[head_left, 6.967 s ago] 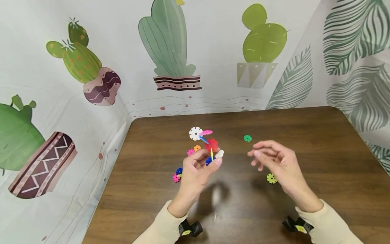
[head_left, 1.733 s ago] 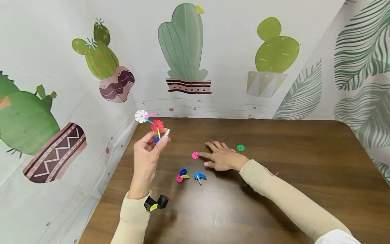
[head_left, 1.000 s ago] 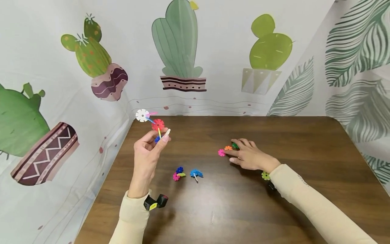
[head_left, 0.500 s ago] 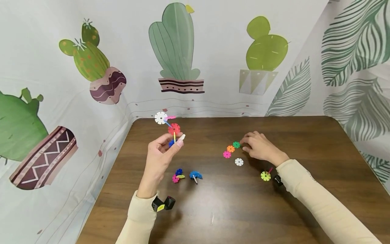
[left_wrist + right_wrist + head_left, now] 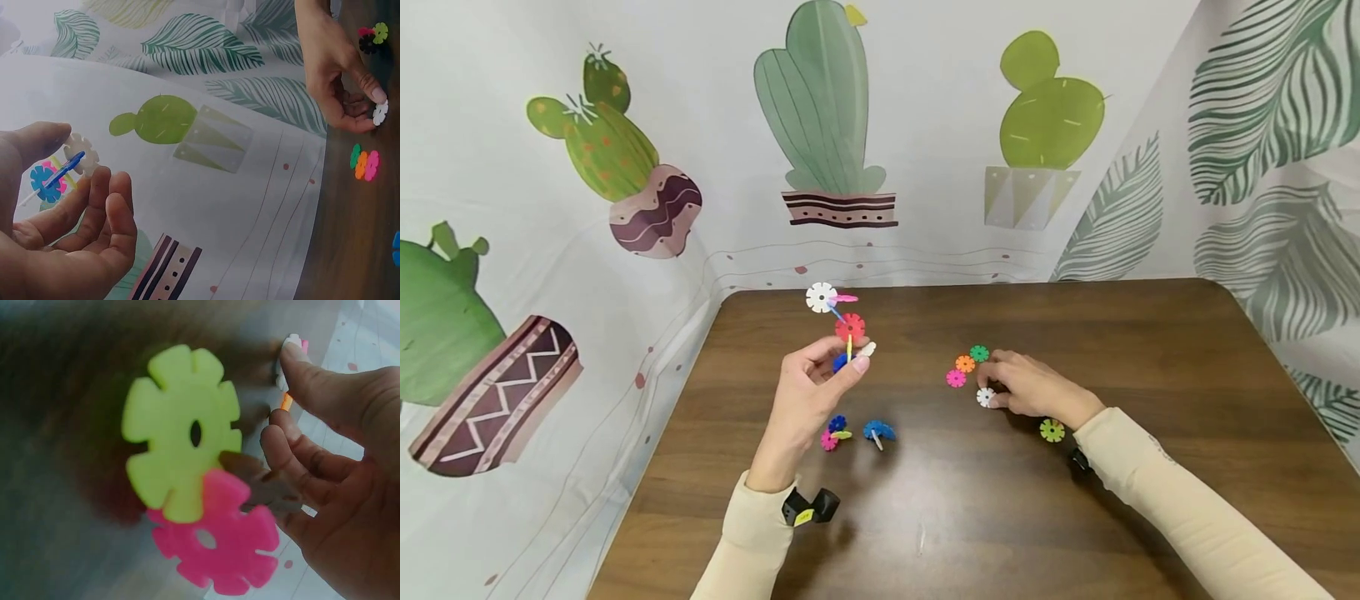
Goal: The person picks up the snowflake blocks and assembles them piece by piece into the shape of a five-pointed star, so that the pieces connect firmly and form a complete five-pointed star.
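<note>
My left hand holds up a chain of interlocking snowflake discs by a white disc and a blue one, pinched between thumb and fingers above the table. From there the chain rises through a yellow disc, a red disc and a blue one to a white disc with a pink one slotted into it. Low over the table on the right, my right hand pinches a loose white snowflake disc between thumb and index finger; the left wrist view shows this grip too.
Green, orange and pink discs lie in a slanting row beside my right hand. Left of centre sit a joined pink, blue and lime cluster and a blue cluster. Near my right wrist is a lime disc joined to a pink one.
My right hand has slid the pink and orange discs rightward beside the green one, let go, and taken hold of the white disc. My left hand has drifted right with the chain.
</note>
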Available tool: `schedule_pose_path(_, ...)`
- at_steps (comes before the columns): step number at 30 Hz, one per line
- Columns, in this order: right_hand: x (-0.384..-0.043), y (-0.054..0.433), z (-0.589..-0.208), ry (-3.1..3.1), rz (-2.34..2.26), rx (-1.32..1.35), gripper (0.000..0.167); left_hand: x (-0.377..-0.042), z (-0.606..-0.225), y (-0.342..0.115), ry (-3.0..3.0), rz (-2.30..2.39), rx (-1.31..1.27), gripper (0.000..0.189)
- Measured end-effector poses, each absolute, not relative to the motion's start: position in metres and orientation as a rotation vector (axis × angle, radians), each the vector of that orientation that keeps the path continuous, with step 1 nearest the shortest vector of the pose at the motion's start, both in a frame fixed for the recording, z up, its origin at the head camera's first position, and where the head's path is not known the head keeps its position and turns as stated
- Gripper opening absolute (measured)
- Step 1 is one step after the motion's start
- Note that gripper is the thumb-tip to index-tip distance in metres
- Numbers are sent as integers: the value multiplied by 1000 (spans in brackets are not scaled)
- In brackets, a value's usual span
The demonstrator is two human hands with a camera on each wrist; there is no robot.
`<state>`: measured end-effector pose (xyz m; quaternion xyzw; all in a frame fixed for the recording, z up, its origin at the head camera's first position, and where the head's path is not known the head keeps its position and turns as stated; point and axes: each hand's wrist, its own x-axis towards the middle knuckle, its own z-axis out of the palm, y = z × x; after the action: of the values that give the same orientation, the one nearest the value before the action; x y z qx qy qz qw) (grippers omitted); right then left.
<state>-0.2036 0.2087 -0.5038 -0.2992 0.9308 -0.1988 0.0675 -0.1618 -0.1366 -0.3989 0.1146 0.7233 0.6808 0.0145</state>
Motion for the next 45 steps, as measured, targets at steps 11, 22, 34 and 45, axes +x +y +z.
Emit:
schedule_pose_path(11, -197, 207, -499, 2802, -736, -890, 27, -156, -398, -124, 2168, 2071, 447, 27)
schedule_pose_path(22, -172, 203, -447, 2909, -1145, -881, 8, -146, -398, -118, 2155, 1989, 625, 29)
schedule_pose_path(34, -143, 192, -403, 2884, -1457, -882, 14, -142, -397, -109, 2135, 1968, 634, 30)
schedule_pose_path(45, -129, 183, -392, 2841, -1574, -946, 30, -144, -407, -107, 1876, 2046, 763, 50)
